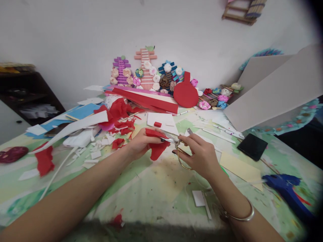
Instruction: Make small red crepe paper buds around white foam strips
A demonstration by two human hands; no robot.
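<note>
My left hand (pixel 139 144) pinches a piece of red paper (pixel 157 150) above the middle of the table. In my right hand (pixel 202 153) is a pair of scissors (pixel 179 144) with gold-coloured handle loops, fingers through the loops. The scissor blades point left and meet the red paper near my left fingertips. Just beyond both hands lies a white square card (pixel 161 121), with a small red piece (pixel 157 124) on it. Red paper scraps (pixel 123 126) and white offcuts are heaped to the left of my left hand.
A blue glue gun (pixel 287 188) and a black flat device (pixel 252 147) lie at the right. Large grey-white boards (pixel 272 87) stand behind them. Decorated stick crafts and a red round shape with a handle (pixel 186 94) lean against the back wall.
</note>
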